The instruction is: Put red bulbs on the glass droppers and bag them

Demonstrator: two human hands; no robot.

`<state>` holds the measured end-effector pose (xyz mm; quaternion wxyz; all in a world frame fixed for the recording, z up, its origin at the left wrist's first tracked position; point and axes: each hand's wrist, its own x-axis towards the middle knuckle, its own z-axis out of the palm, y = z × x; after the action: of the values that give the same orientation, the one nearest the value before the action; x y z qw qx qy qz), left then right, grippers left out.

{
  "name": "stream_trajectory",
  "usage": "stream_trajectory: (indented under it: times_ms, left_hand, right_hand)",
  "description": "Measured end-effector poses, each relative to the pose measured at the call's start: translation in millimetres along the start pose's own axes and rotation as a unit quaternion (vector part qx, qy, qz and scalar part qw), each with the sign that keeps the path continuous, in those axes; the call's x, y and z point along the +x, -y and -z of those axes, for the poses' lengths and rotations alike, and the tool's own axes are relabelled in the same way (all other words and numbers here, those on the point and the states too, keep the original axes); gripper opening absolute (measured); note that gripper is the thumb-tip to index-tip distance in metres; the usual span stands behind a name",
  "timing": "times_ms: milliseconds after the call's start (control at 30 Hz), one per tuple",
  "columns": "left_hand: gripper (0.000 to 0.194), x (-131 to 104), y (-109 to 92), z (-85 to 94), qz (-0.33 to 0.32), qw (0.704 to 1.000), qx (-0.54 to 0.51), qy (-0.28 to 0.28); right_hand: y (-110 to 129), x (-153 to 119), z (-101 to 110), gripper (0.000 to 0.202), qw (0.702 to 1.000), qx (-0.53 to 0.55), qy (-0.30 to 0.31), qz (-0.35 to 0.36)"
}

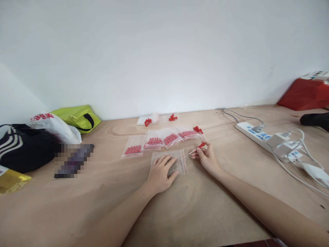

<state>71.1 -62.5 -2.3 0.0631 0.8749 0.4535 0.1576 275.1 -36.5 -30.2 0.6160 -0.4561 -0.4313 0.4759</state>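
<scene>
A clear zip bag (pixel 182 166) lies flat on the wooden table, with my left hand (pixel 161 174) resting on it, fingers spread. Just right of the bag's red-striped edge, my right hand (pixel 205 157) pinches a dropper with a red bulb (pixel 201 145) and a thin clear stem pointing left towards the bag. Beyond my hands, several zip bags holding red-bulbed pieces (pixel 133 149) lie in an overlapping row. A few loose red-bulbed droppers (pixel 197 129) sit at the row's right end.
Two small heaps of red bulbs (pixel 148 121) lie near the wall on clear bags. On the right are a white power strip (pixel 253 134) with chargers and cables, and a red bag (pixel 304 94). A green bag (pixel 77 115), white plastic bag (pixel 58 128) and black bag (pixel 25 145) stand left.
</scene>
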Motion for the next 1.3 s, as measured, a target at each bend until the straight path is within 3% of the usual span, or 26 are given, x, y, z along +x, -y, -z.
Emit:
stream_trajectory:
  times_ms: [233, 433, 633, 800, 933, 1033, 1200, 1300]
  left_hand:
    - [0.041, 6, -3, -3.6, 0.013, 1.000, -0.009, -0.027]
    - [0.040, 5, -2, -2.5, 0.009, 1.000, -0.013, -0.025]
    - [0.037, 6, -4, -4.8, 0.004, 0.999, -0.021, -0.025]
    - [0.041, 4, 2, 1.7, 0.008, 0.998, -0.065, -0.013]
    - [0.046, -3, 26, 23.4, -0.024, 0.987, -0.144, 0.068]
    - [0.042, -7, 44, 32.1, -0.049, 0.985, -0.137, 0.096]
    - [0.038, -4, 44, 19.7, -0.060, 0.986, -0.137, 0.071]
    - [0.036, -1, 34, 11.0, -0.052, 0.988, -0.133, 0.061]
  right_hand:
    - [6, -3, 4, 0.045, 0.989, -0.015, 0.129, -0.074]
    - [15, 0, 13, 0.036, 0.968, -0.107, 0.216, -0.066]
    - [16, -6, 0, 0.036, 0.952, -0.115, 0.275, -0.076]
    - [12, -6, -5, 0.038, 0.948, -0.144, 0.263, -0.101]
    - [11, 0, 5, 0.035, 0.946, -0.173, 0.255, -0.099]
    - [9, 1, 8, 0.030, 0.943, -0.193, 0.258, -0.077]
    - [6, -2, 3, 0.023, 0.949, -0.213, 0.234, -0.017]
    - [7, -4, 0, 0.025, 0.954, -0.200, 0.221, -0.032]
